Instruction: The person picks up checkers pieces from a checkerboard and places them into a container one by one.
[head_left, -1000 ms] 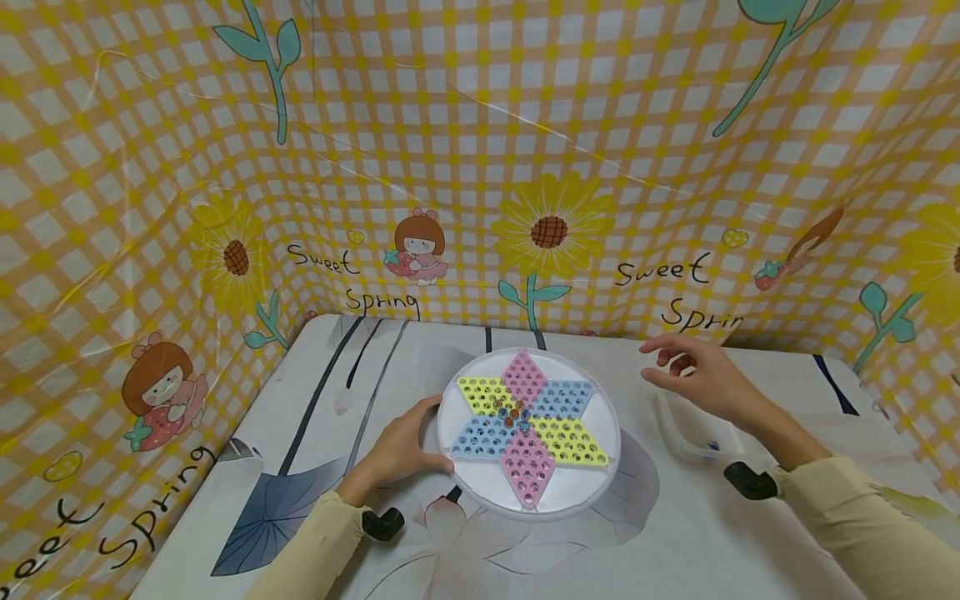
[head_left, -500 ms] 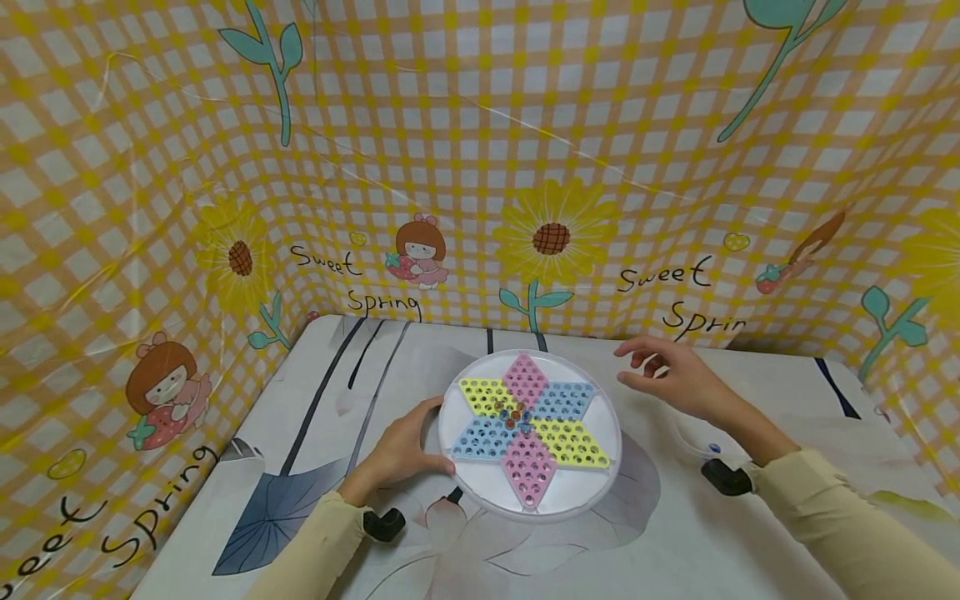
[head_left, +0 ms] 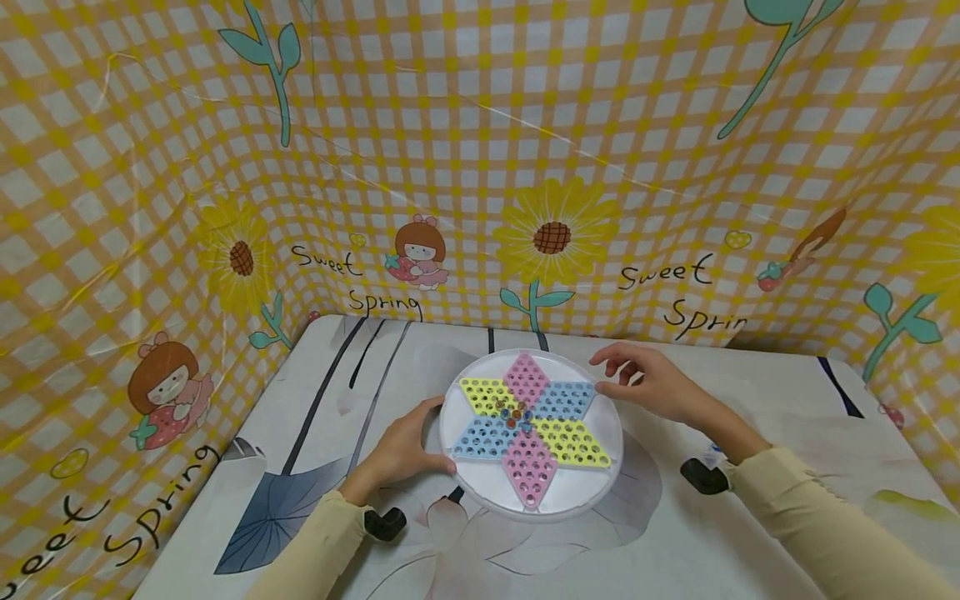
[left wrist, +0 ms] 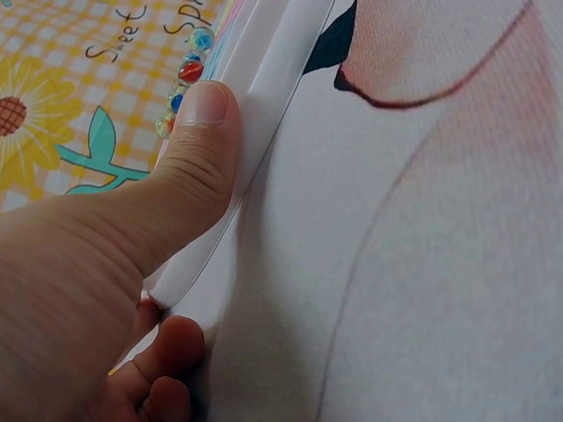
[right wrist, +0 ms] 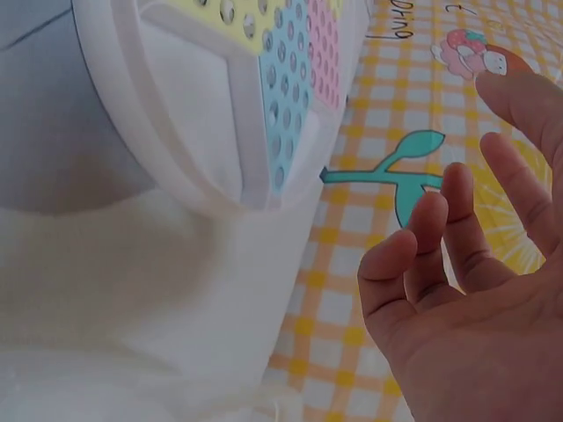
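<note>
A round white Chinese checkers board with a pink, yellow and blue star of holes lies on the table. Several glass marbles cluster at the star's centre. My left hand holds the board's left rim, its thumb lying along the edge and its other fingers curled low at the side. Over the board's right edge hovers my right hand, fingers loosely bent. The right wrist view shows nothing between those fingers, which stand apart from the blue section of the board.
Beneath the right forearm, mostly hidden, a clear plastic container stands to the right of the board, with blue marbles showing. A yellow checked cloth hangs behind and beside the table.
My right hand has moved left from over the clear container to the board's right edge. The left hand and the marbles on the board stay in place.
</note>
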### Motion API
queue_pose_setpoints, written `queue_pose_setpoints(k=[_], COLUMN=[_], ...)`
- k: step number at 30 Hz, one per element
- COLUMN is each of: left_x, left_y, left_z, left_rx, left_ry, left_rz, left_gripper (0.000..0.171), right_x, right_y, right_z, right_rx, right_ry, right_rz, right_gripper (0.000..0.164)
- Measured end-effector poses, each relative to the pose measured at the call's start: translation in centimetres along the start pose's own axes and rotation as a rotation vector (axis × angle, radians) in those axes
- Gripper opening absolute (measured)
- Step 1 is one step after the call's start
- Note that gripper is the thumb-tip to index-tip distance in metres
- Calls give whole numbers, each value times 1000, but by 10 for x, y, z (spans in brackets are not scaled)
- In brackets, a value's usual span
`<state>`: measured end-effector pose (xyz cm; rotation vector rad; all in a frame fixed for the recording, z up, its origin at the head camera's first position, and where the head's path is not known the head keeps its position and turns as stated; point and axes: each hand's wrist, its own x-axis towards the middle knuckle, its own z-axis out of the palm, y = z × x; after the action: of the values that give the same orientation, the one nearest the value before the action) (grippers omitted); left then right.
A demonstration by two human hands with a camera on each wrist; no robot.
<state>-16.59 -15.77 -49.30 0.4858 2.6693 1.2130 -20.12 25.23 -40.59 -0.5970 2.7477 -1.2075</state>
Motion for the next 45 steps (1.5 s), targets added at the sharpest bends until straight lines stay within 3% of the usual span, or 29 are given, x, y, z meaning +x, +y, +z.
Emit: queue_pose_setpoints(k=[11,19,37,45], left_x=[1,1,2,1], left_y=[-2,-2,-3,-1], left_z=[1,1,2,2], left_rx=[4,13,19,14], left_ry=[1,3,3,6], left_rz=[11,6,15,4], left_gripper=[111,111,111,111], right_x=[8,14,24,24], right_y=[-4,-10,-11,-13], right_z=[23,37,68,80], right_rx=[51,83,15,-4], right_ry=[-76,-121,-181,-200], right_rz=[-81,-80,-61,-100], right_gripper=[35,37,40,37])
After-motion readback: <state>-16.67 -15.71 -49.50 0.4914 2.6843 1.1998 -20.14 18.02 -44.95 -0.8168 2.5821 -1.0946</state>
